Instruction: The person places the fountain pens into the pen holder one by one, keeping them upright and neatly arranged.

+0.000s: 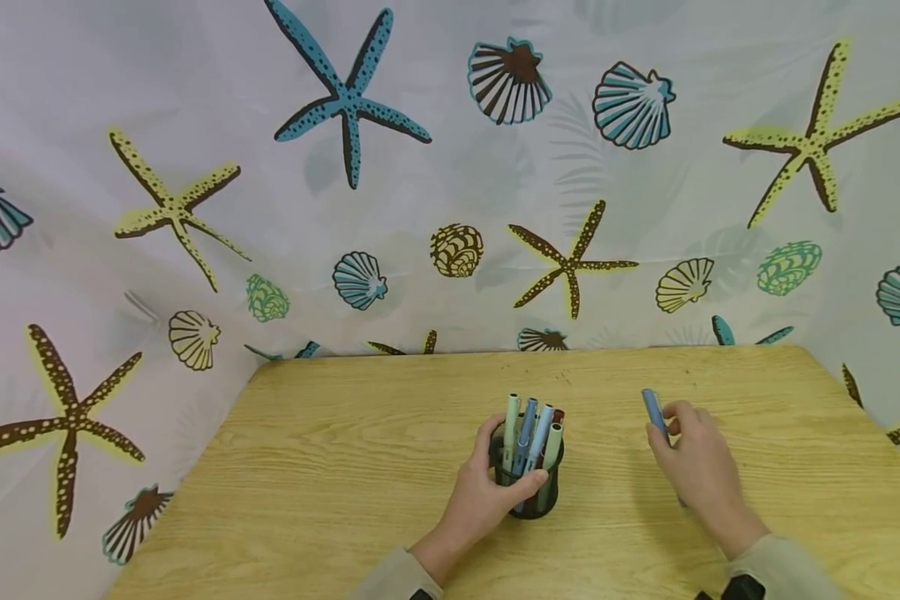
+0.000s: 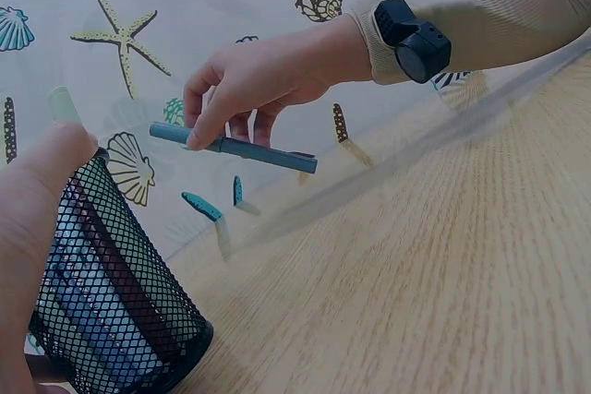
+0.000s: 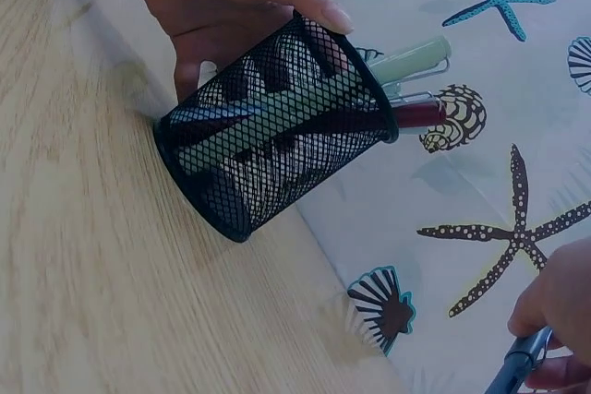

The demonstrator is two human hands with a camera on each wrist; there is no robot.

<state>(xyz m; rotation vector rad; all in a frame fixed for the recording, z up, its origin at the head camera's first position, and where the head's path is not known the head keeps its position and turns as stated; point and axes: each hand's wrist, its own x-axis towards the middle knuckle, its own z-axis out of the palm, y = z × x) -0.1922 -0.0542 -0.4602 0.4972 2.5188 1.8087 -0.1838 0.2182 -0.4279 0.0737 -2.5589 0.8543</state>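
My left hand (image 1: 480, 492) grips a black mesh pen cup (image 1: 546, 502) around its side, thumb near the rim. Several capped pens stand in the cup, among them a light green pen (image 1: 512, 417), a light blue pen (image 1: 545, 421) and a dark red pen (image 3: 420, 114). Off to the right of the cup, my right hand (image 1: 697, 467) pinches a blue pen (image 1: 652, 408) between thumb and fingers. In the left wrist view this pen (image 2: 268, 155) shows nearly whole, held above the table. Only its end part appears in the right wrist view.
A wooden table (image 1: 330, 467) lies under both hands. Behind it and along both sides hangs a pale cloth (image 1: 420, 192) printed with starfish and shells. Each wrist carries a black device, such as the one on the right sleeve (image 2: 416, 41).
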